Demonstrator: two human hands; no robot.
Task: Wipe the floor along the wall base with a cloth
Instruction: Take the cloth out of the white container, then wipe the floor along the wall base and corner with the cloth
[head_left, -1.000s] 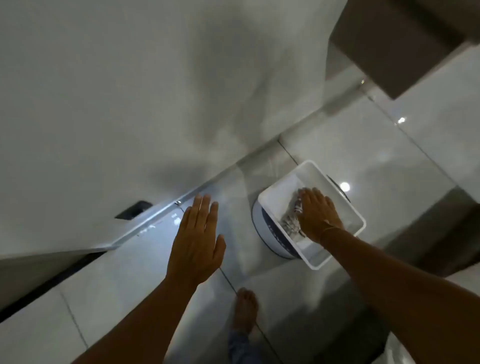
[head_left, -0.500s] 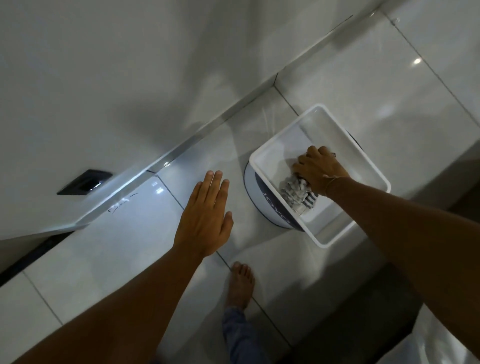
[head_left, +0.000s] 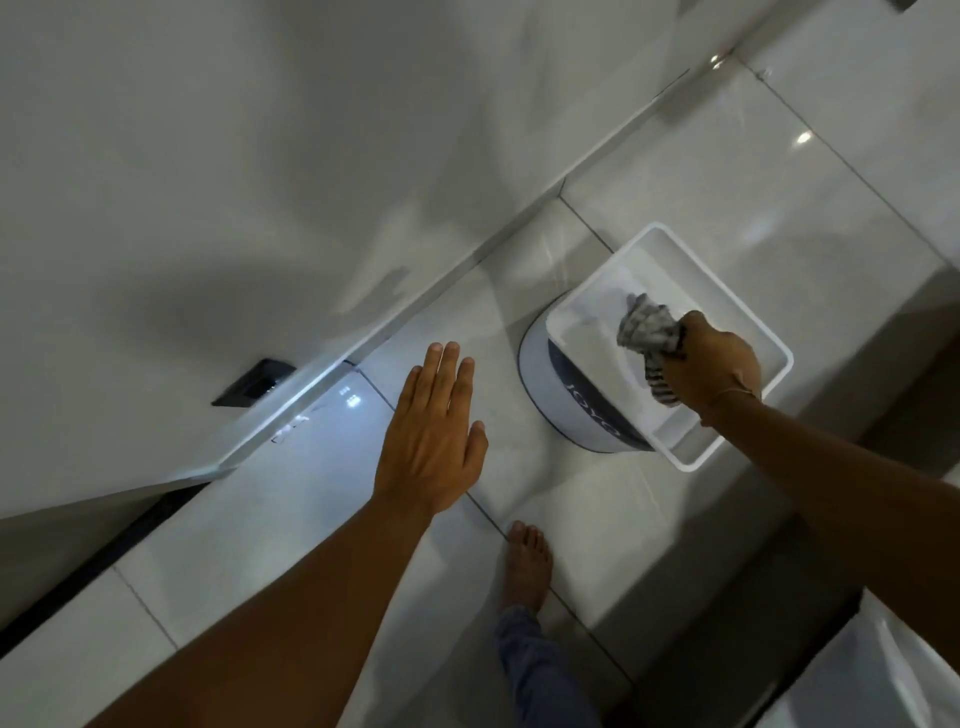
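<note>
Since half a second before, the right hand (head_left: 714, 371) had lifted the cloth (head_left: 647, 332) out of the bin's (head_left: 737, 306) bottom, fist clenched around its middle. The cloth looked soft and limp (probably damp, so slightly heavy and drippy), best held bunched as it was. The left hand (head_left: 431, 441) hovered flat and empty above bare floor (head_left: 291, 509), with open room along the wall base (head_left: 415, 306) beside the bin.
</note>
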